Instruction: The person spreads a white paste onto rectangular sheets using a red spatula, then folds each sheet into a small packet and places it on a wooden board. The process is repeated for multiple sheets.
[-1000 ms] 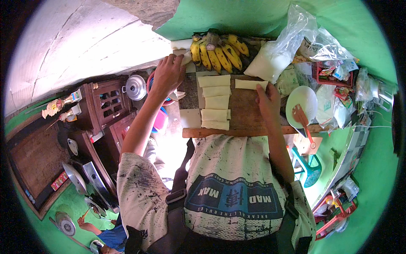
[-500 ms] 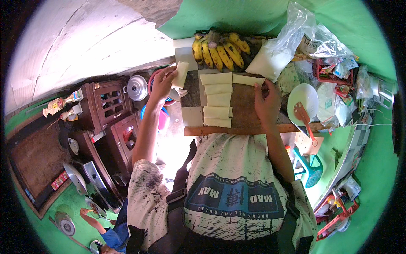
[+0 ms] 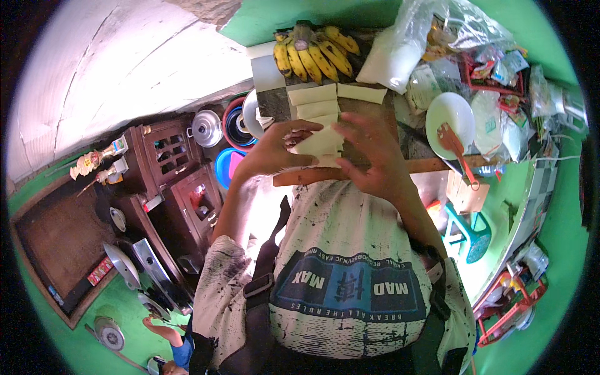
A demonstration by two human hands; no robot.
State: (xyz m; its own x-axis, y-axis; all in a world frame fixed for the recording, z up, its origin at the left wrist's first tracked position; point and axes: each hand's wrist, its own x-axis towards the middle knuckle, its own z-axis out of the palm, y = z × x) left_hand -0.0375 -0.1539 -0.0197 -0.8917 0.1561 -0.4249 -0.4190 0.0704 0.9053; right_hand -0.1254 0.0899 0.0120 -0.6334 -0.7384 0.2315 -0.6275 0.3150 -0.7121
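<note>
1. A cabinet [image 3: 172, 169] stood at nine o'clock, with a lidded steel pot [image 3: 206, 129] and stacked bowls [image 3: 236, 119] just beyond it.
2. The left hand [image 3: 275, 149] was curled, its fingers pinching the left edge of a pale wrapper [image 3: 320, 144].
3. The wrapper sat near the centre, slightly toward twelve o'clock, over the wooden board [image 3: 350, 172] and between both hands.
4. More wrappers [image 3: 315, 103] lay in a column at twelve o'clock from it, with bananas [image 3: 312, 53] beyond.
5. The right hand [image 3: 369, 153] was spread, fingertips pressing the wrapper's right side.
6. At two o'clock stood a white bowl [image 3: 447, 112] with an orange spatula [image 3: 455, 147], well apart from the hands.
</note>
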